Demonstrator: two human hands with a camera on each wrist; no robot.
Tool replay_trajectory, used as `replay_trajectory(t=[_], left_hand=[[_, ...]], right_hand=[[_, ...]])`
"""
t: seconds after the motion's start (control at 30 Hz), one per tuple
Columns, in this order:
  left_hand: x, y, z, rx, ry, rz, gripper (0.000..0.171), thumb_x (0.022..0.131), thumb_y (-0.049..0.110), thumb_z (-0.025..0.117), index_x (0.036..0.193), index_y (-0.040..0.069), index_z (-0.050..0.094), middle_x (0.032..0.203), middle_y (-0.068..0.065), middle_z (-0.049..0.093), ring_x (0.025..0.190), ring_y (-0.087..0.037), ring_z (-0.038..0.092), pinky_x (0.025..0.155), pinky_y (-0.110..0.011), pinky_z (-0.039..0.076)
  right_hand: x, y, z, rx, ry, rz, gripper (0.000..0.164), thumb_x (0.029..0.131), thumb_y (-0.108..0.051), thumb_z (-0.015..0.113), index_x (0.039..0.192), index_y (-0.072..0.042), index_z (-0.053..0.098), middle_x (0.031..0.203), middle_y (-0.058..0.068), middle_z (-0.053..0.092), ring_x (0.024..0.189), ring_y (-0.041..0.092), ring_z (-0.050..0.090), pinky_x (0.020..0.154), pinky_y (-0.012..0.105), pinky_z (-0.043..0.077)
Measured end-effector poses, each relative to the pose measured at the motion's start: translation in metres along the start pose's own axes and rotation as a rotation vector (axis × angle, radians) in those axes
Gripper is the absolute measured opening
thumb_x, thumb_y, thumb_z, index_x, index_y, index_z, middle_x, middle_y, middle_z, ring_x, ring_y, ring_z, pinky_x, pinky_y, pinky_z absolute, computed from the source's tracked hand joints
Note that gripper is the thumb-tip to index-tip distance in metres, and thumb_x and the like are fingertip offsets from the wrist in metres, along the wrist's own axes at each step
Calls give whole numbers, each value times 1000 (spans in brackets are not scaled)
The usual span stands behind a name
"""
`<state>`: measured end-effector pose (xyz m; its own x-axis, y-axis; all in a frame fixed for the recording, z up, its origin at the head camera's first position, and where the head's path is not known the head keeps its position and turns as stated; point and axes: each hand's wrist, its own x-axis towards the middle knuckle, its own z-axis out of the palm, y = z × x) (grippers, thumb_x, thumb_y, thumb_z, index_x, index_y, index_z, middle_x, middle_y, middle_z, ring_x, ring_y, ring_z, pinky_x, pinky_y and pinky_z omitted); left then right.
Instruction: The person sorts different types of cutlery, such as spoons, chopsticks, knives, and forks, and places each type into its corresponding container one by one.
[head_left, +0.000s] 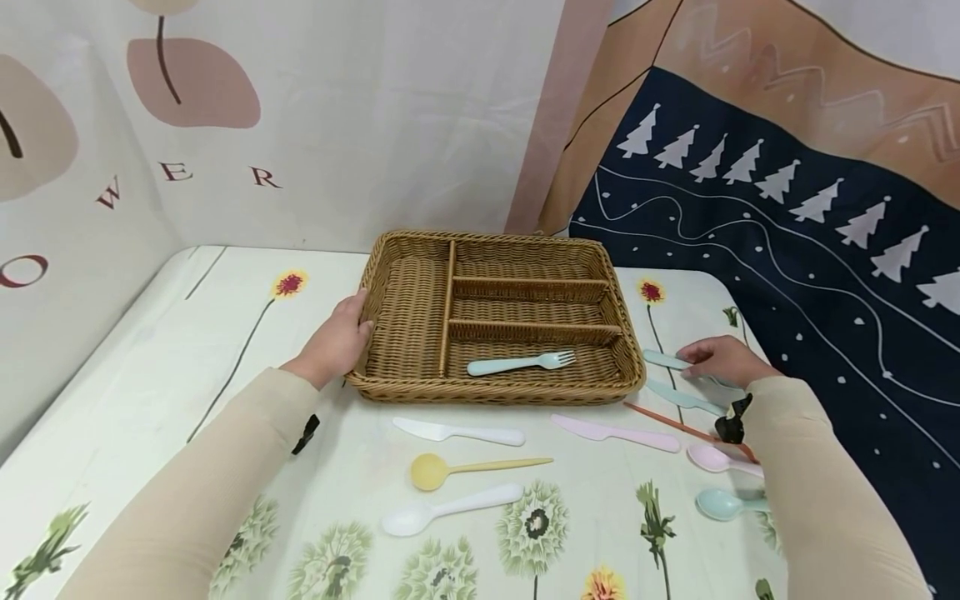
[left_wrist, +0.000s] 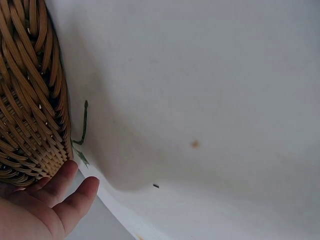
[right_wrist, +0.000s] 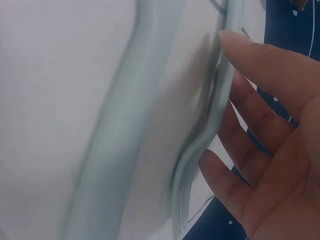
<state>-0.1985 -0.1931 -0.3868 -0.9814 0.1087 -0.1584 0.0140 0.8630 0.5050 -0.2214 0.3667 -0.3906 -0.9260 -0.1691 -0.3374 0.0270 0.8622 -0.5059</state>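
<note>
A brown wicker cutlery tray (head_left: 408, 317) with several compartments stands at the back of the table. My left hand (head_left: 337, 337) grips its left side; in the left wrist view, fingers (left_wrist: 75, 205) reach along the outer weave. One light-blue fork (head_left: 517, 363) lies in the tray's front right compartment. To the right of the tray, my right hand (head_left: 723, 360) pinches a second light-blue fork (right_wrist: 212, 117) between thumb and fingers, low over the tabletop. Beside that fork lies a light-blue knife (head_left: 682, 397), large and blurred in the right wrist view.
In front of the tray lie a white knife (head_left: 457, 432), a yellow spoon (head_left: 480, 468), a white spoon (head_left: 450, 510) and a pink knife (head_left: 615, 433). An orange utensil (head_left: 682, 427), a pink spoon (head_left: 712, 458) and a light-blue spoon (head_left: 727, 504) lie near my right forearm. Printed cloth hangs behind.
</note>
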Motion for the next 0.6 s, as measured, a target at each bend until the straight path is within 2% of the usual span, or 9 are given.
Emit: replay_trajectory(t=[0.43,0.6], left_hand=[[0,0,-1,1,0,0,60,106,16,29,153,-3,-2,156,-30,9,142,-46,16,115,-56,18],[0,-1,1,-3,5,5,60,106,16,30,153,-2,-2,156,-30,10,142,-46,17,115,-57,19]], right_hand=[[-4,-5,4,-15,23,-40,30,86,-3,68,112,11,65,107,25,66,99,37,58,85,47,50],[-6,-8,4,-6,44,-47,29,86,-3,68,112,11,65,101,21,67,90,29,59,78,39,50]])
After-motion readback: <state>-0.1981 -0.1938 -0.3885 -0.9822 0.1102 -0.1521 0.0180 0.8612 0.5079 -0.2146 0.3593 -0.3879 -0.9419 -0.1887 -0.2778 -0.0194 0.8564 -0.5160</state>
